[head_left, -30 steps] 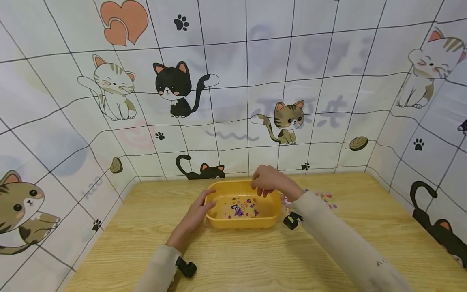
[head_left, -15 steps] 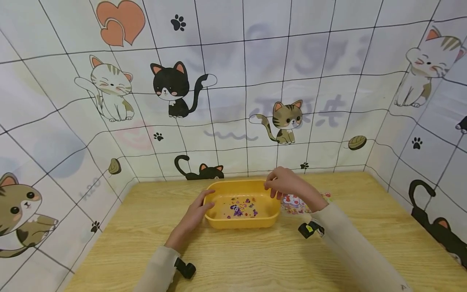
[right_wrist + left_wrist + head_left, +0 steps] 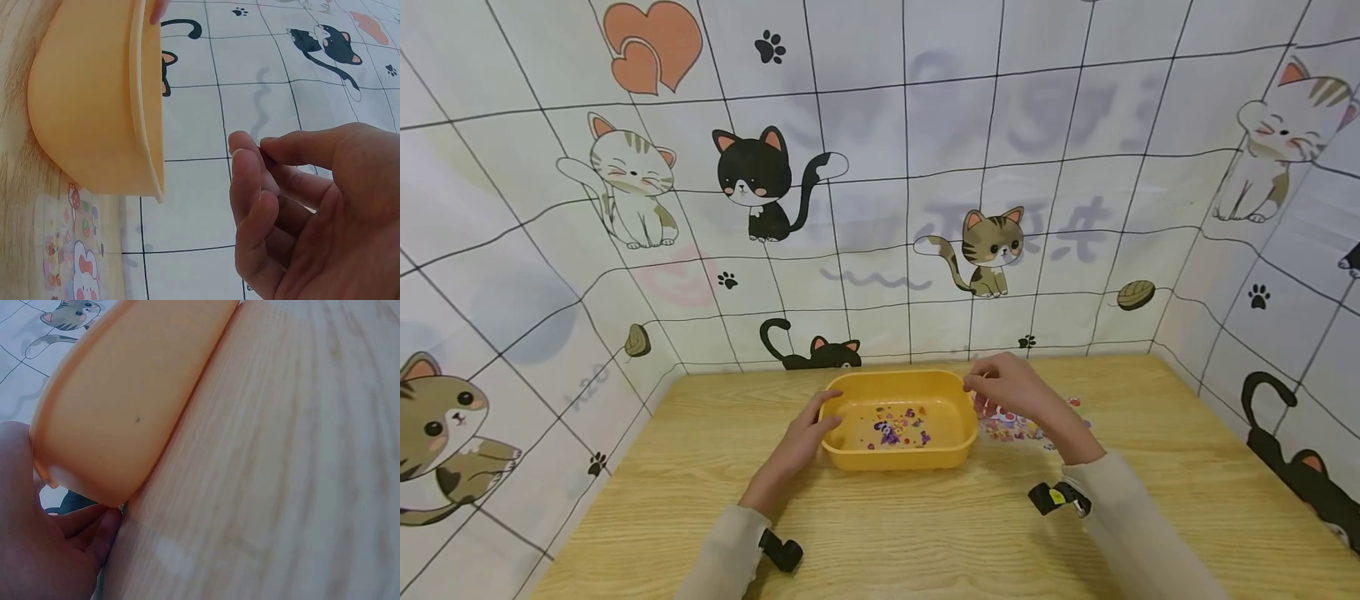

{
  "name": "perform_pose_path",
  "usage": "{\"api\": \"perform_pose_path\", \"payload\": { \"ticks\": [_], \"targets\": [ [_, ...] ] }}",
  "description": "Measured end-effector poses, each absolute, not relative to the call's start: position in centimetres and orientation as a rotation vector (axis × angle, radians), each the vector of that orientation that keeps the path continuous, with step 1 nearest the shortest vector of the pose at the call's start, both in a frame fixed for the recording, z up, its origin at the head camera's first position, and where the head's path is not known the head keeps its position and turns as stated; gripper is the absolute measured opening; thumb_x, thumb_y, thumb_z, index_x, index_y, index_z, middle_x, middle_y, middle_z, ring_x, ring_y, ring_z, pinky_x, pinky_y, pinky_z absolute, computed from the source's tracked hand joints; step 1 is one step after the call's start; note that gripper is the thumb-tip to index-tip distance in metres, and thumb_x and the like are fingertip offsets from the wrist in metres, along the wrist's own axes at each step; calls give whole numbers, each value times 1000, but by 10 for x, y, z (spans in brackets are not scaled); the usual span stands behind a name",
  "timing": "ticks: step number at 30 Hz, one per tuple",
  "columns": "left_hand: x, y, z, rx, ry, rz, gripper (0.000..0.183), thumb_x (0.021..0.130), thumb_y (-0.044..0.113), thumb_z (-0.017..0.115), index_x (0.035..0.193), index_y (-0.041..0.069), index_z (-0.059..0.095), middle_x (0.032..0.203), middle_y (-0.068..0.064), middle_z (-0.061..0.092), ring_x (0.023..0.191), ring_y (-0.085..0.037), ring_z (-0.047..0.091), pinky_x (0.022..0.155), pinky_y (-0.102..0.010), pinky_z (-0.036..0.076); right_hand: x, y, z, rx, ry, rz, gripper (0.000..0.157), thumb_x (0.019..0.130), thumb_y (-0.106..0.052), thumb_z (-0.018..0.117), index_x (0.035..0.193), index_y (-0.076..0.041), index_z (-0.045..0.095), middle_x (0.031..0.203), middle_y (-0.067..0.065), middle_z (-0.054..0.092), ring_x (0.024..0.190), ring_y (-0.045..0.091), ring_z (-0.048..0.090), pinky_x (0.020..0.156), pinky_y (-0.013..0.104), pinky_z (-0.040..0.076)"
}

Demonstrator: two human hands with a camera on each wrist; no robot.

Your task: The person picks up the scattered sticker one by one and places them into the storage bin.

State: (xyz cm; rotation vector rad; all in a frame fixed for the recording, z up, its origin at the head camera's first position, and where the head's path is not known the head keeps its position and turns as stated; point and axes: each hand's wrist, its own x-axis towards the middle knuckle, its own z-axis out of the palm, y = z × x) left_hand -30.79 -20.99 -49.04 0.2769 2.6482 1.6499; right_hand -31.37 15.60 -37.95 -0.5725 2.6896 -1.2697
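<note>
A yellow plastic tray (image 3: 895, 459) stands on the wooden table, small purple, pink and orange pieces (image 3: 891, 432) scattered over its bottom. My left hand (image 3: 805, 433) grips its left end; in the left wrist view the fingers (image 3: 103, 534) curl at the outer wall. Raised beside the tray's right end, my right hand (image 3: 1018, 387) has its thumb against the fingertips. In the right wrist view a tiny thin dark piece (image 3: 260, 149) shows between that thumb and the forefinger. Partly under the right hand lies a clear patterned bag (image 3: 1011, 428) with a white cartoon character.
A white cloth (image 3: 880, 208) printed with cats and a black grid hangs behind and at both sides. Wooden tabletop (image 3: 880, 533) extends in front of the tray and to either side. Each wrist carries a black strapped camera (image 3: 782, 550).
My right hand has moved from above the tray rightward past its right end, uncovering the tray's right side. The left hand and the tray stay in place.
</note>
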Motion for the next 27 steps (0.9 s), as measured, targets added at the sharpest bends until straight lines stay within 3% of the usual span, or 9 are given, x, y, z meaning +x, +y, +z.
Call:
{"api": "perform_pose_path", "payload": {
  "ticks": [10,17,27],
  "targets": [
    [-308,-211,-490,276,2652,1646,47,105,25,54,152,26,48,170,-10,31,158,-36,26,127,-59,22,-307,172,-388,-492,2780,-1246,22,102,-18,61,97,-2,75,76,14,72,63,20,66,59,30,58],
    [-310,-210,-493,300,2654,1648,47,105,24,54,152,26,47,170,-12,30,159,-37,24,127,-60,21,-305,188,-392,-493,2798,-1235,25,103,-21,59,100,-2,75,76,12,72,64,20,66,60,36,59],
    [-310,-209,-494,291,2644,1682,46,105,24,54,151,24,49,168,-11,33,158,-36,25,127,-60,22,-302,201,-391,-441,2818,-1233,25,104,-19,59,103,0,75,75,13,71,62,20,65,55,30,56]
  ]
}}
